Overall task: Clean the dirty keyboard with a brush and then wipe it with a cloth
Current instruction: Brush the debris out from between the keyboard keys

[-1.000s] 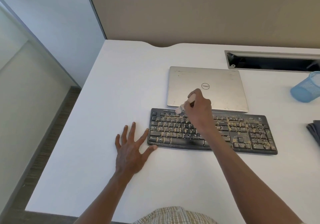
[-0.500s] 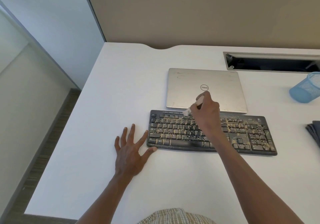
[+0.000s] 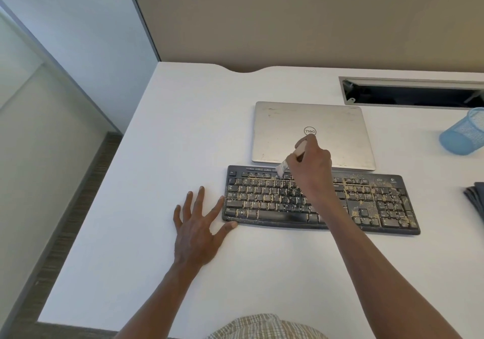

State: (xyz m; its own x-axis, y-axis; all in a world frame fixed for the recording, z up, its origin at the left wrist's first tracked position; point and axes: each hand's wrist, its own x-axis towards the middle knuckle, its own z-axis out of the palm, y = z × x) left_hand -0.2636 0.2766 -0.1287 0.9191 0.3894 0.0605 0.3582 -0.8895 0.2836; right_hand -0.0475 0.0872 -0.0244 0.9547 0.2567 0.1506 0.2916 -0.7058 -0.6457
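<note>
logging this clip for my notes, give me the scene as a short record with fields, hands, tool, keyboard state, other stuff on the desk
right hand: grips small wooden-handled brush, bristles at the top key rows
left hand: flat on white desk, fingers spread, thumb touching the keyboard's near left corner
keyboard: black full-size keyboard, tan crumbs over the keys, densest on the right
behind keyboard: closed silver laptop
right edge: blue mesh cup on its side; folded dark grey cloth, untouched
</note>
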